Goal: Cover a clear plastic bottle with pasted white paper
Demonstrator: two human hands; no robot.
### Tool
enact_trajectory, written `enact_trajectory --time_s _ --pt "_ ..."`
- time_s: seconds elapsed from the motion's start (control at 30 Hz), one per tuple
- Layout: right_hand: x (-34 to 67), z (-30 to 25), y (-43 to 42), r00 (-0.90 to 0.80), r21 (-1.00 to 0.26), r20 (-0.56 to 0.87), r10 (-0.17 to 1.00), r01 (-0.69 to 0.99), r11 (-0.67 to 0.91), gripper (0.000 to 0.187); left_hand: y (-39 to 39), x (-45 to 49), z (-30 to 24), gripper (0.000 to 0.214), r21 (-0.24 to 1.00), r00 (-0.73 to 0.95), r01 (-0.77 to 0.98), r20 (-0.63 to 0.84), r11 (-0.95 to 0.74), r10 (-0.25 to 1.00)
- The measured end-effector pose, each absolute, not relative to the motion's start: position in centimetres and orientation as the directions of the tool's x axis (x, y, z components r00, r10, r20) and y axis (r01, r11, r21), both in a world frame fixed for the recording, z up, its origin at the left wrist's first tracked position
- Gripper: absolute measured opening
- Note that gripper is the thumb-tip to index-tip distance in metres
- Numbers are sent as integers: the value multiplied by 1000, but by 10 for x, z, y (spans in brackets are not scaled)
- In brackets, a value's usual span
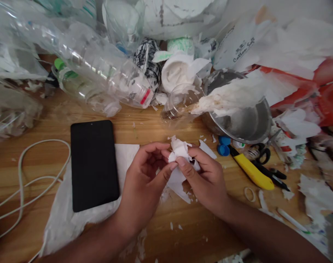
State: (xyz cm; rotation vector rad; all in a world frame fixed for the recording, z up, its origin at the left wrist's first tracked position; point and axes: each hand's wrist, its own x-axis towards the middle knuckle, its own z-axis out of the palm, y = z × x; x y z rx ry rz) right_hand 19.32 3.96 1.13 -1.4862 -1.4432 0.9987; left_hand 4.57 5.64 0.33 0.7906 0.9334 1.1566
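"So, how do your hands stand?"

"Your left hand (144,182) nips the near-left edge of the paper (179,149) between thumb and fingertips. Your right hand (208,177) pinches it from the other side, thumb on the face towards you. Your thumbs lie almost tip to tip, though how hard you press can't be told."

"And where is the paper exactly?"

"Between your hands, over the table (199,250), with a loose sheet (179,188) beneath."

"What would help you handle it well?"

"Let your right pinch steady it while your left fingertips do the fine work in small moves. It looks thin, crumpled and ragged, so a hard pull could well tear it; work with your thumbs close together to spread the strain."

"Anything to mind farther out?"

"Past your right hand lies a yellow tool (254,171), with scissors (264,157) beside it, so give your wrist room there. Beyond, the bowl (250,122) and a big bottle (100,69) crowd your reach; short strokes near you should serve best."
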Motion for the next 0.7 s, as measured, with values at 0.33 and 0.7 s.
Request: enact_trajectory --time_s 0.33,0.7 --pt "199 13 44 -38 -984 -44 998 176 -37 13 55 44 3 27 902 174 -360 -187 239 967" --pt "206 4 44 -103 -986 -132 986 -90 -142 9 50 44 3 29 924 201 -335 -122 185 972"
